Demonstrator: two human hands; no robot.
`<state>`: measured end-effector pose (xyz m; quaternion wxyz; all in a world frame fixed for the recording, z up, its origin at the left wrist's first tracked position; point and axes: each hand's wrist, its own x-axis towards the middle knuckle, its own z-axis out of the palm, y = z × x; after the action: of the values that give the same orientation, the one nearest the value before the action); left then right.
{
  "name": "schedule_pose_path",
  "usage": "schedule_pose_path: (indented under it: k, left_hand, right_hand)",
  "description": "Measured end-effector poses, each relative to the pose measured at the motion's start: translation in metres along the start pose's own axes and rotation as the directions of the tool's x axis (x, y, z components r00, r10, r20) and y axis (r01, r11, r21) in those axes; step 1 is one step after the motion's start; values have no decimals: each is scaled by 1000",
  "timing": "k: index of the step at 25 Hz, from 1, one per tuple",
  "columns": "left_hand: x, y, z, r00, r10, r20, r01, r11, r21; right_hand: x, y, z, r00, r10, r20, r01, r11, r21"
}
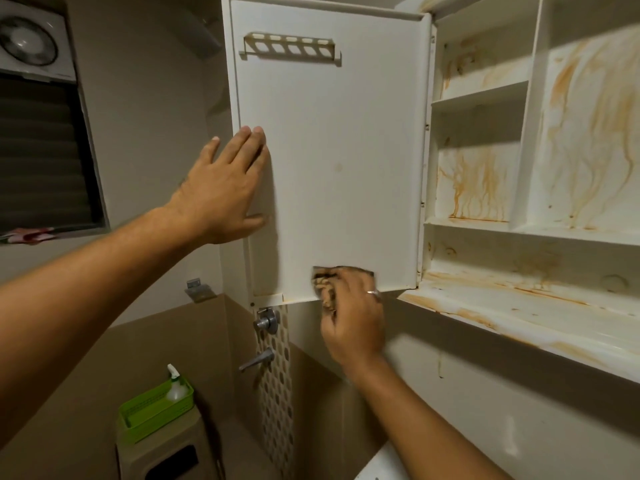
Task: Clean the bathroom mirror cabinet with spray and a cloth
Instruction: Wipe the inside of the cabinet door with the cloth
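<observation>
Right hand [351, 317], fingers bent, grips bunched brown-stained cloth [325, 284], pressing it to bottom edge of cabinet door [339, 150]; cloth sits above and under fingertips, blurred. Left hand [225, 188] flat, fingers straight, rests on door's left edge. Door swung open, long axis vertical, hinged on right, inner face toward camera. Cabinet [481, 98] shelves rust-streaked. Spray bottle [176, 386] upright in green basket [149, 415], low left, well apart from hands.
</observation>
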<state>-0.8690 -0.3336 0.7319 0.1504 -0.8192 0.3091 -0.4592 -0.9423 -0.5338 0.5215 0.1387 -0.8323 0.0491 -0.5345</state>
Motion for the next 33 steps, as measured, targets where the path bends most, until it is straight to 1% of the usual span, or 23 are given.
schedule_pose_path:
  k: [2,3,5,7,9,10,12,14,16,18,19,20,21,22,23,24,25,26,28,29,30,31,33]
  left_hand:
    - [1,-1,-1,1000,-2,-4,2,1000,3]
    - [2,-2,-1,1000,-2,-1,2,1000,0]
    - [2,-3,-1,1000,7,0,-7,1000,-3]
    - [1,-2,3,1000,0,-5,0,1000,17]
    - [1,-4,3,1000,0,-23,0,1000,17]
    - [1,-4,3,999,4,-37,-3,1000,25]
    - [2,-7,4,998,9,-56,-6,998,66]
    - [1,-8,4,999,17,-48,-14,997,71]
    - [-1,-7,6,999,9,-47,-7,998,57]
    - [-1,-3,6,999,4,-43,-2,999,34]
    - [0,-1,6,999,4,-45,-3,1000,17]
    - [0,-1,7,999,0,-46,0,1000,5]
    - [-1,-1,7,999,-4,-44,4,1000,-5]
    - [-2,-2,8,999,-5,-47,4,1000,-13]
    - [-2,-2,8,999,-8,-53,7,1000,-20]
    - [-3,-2,7,998,-10,-56,9,1000,-20]
    - [-2,-3,6,999,-9,-51,8,1000,-18]
    - [-2,-3,5,999,-6,-44,6,1000,-13]
    - [-2,-3,5,999,0,-39,0,1000,-4]
    - [-1,-4,5,999,1,-41,-1,1000,-9]
    - [-1,-3,6,999,3,-44,-4,1000,-18]
    - [-2,-3,7,999,5,-49,-6,1000,-31]
    - [-3,-7,10,998,1,-62,-4,999,-46]
  right_hand:
    - [-12,-12,3,950,-280,140,283,959,-1]
    - [-13,-7,0,918,-351,186,359,933,-6]
    - [-11,7,-4,896,-391,213,415,906,-83]
    - [-17,-6,0,925,-304,229,339,932,-132]
    - [-17,-38,8,943,-216,253,242,967,-80]
    - [-15,-44,9,940,-225,258,247,967,-55]
    - [-8,-20,-1,908,-332,257,360,930,-72]
    - [-1,38,-26,923,-302,238,352,913,-205]
    - [9,89,-55,984,-75,162,131,919,-372]
    - [11,93,-63,980,172,97,-110,884,-454]
    - [10,75,-56,965,251,72,-198,885,-422]
    - [8,50,-45,961,262,87,-217,912,-349]
    - [2,23,-33,970,195,148,-148,948,-280]
    - [-8,-1,-25,973,61,222,-7,972,-233]
    - [-15,-8,-19,957,-95,274,159,962,-223]
    - [-12,-2,-23,933,-189,305,263,939,-223]
    - [-1,14,-34,932,-194,305,273,931,-241]
    - [8,32,-45,946,-112,305,209,929,-307]
    - [17,63,-61,968,172,184,-80,903,-423]
    - [16,61,-61,949,290,122,-215,880,-425]
    - [15,47,-56,939,330,94,-274,886,-375]
    - [12,27,-47,946,295,138,-241,919,-311]
    - [-5,-4,-31,952,71,298,7,967,-253]
